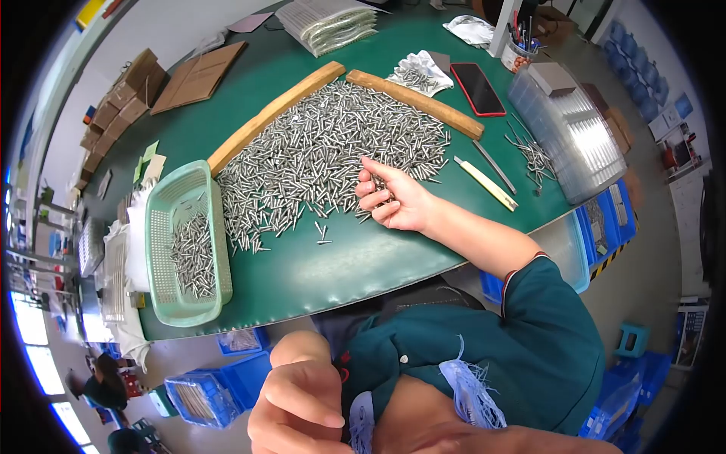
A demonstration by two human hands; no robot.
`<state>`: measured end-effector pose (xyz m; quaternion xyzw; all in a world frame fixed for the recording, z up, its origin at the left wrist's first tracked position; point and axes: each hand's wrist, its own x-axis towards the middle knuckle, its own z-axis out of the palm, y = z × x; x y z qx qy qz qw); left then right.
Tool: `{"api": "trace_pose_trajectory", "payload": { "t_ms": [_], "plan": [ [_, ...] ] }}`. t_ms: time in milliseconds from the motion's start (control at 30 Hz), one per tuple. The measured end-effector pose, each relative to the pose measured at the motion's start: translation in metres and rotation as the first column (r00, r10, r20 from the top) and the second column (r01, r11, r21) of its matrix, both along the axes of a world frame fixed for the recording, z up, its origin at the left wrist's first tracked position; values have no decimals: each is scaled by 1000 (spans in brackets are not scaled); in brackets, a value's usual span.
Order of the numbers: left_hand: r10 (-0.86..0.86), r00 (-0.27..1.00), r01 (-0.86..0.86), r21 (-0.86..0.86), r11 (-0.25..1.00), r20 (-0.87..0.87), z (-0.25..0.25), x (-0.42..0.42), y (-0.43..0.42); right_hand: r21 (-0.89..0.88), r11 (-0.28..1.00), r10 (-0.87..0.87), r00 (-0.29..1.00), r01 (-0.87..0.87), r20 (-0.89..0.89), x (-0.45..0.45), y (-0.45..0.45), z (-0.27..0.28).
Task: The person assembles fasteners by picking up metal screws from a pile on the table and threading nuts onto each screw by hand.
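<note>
A broad heap of small silvery metal pins point(325, 144) lies on the green tabletop point(340, 265). At the heap's right front edge is my right hand point(401, 200), fingers curled towards the palm. A few metal pins seem to show between its fingers and palm, partly hidden. My left hand point(299, 393) is raised close to the camera, in front of my chest, with its fingers bent together. Whatever it may hold is hidden. A pale green basket point(219, 250) with more pins inside stands left of the heap.
Two wooden bars point(276, 113) border the heap's back. To the right lie a cutter knife point(488, 185), a metal rod point(495, 166), a red-edged phone point(478, 89) and loose longer pins point(533, 151). A clear plastic box point(567, 129) stands at the right edge. Cardboard point(198, 76) lies back left.
</note>
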<state>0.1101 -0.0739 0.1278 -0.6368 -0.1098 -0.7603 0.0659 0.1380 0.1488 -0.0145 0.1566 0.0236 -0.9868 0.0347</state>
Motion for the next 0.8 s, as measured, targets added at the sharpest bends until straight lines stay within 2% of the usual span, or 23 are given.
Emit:
{"api": "trace_pose_trajectory", "payload": {
  "t_ms": [67,167,267,400,500,600,633,733,767,800],
  "plan": [
    [-32,996,32,11,999,87,4,4,3,-10,1000,3,1000,-3,-8,0,1,-2],
    [-77,994,71,75,995,80,4,7,6,-9,1000,8,1000,-8,-7,0,1,-2],
    [-40,998,40,0,999,45,1,7,0,-9,1000,4,1000,-4,4,0,1,-2],
    [97,994,-98,-5,995,-40,-4,0,-6,-35,999,10,1000,-11,-17,1,2,-1],
    [72,997,-73,22,997,37,2,3,-7,-31,1000,-8,998,6,-68,1,3,-3],
    [107,994,-108,53,993,14,-4,6,-9,-20,1000,-9,996,7,-92,1,3,-4],
    [193,979,-195,-21,981,-68,-9,2,-19,-14,1000,-2,995,1,-99,1,3,-3],
    [255,966,-253,65,965,-30,-21,-6,-17,-45,999,6,988,-14,-154,1,4,-5],
    [397,915,-399,-13,917,-79,-27,-9,-16,-64,998,-5,987,-5,-158,2,4,-6],
    [582,788,-613,-186,768,-200,-36,-15,-26,-81,997,-17,987,4,-162,1,4,-6]
  ]
}}
